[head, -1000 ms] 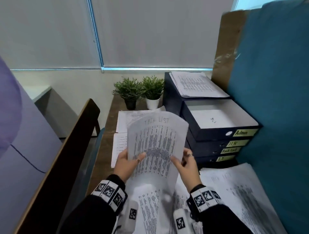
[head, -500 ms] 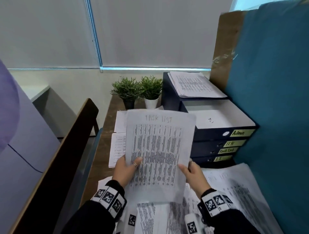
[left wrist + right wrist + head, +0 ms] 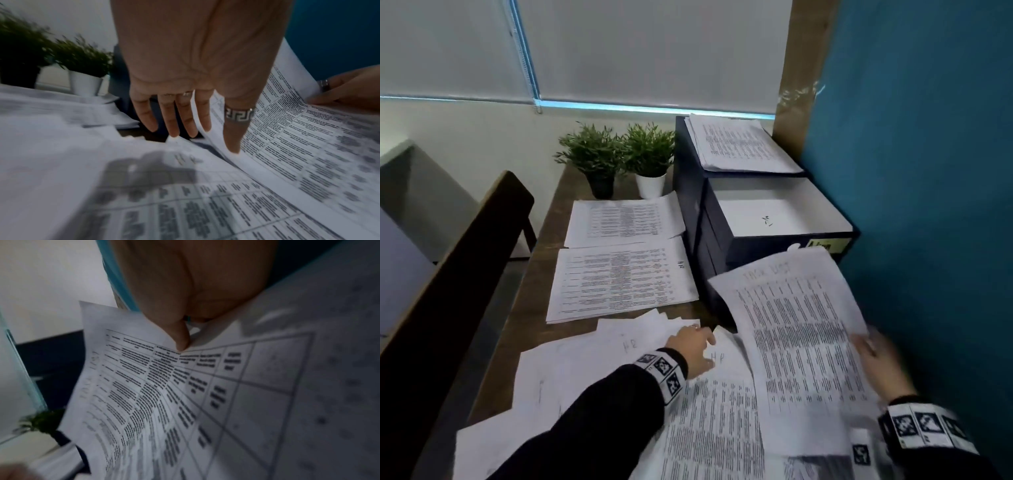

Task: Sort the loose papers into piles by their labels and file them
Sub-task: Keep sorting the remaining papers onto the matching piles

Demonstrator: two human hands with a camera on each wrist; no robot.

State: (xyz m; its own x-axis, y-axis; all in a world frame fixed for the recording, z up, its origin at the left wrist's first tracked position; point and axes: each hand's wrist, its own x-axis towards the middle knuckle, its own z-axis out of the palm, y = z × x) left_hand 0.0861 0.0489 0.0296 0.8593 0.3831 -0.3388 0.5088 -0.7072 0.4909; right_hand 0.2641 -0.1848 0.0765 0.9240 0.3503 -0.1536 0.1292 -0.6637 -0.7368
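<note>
A printed sheet headed "Task List" (image 3: 796, 346) hangs tilted over the loose papers (image 3: 592, 363), in front of the labelled drawers (image 3: 777, 240). My right hand (image 3: 881, 365) pinches its right edge to carry it aside. My left hand (image 3: 693, 349), fingers straight, reaches onto the heap, probably for the next sheet.

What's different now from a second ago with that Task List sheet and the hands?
The left hand let go of the Task List sheet and dropped to the loose papers, fingers straight. The right hand keeps its grip and swung the sheet right and down. The drawer unit and sorted piles stayed put.
</note>
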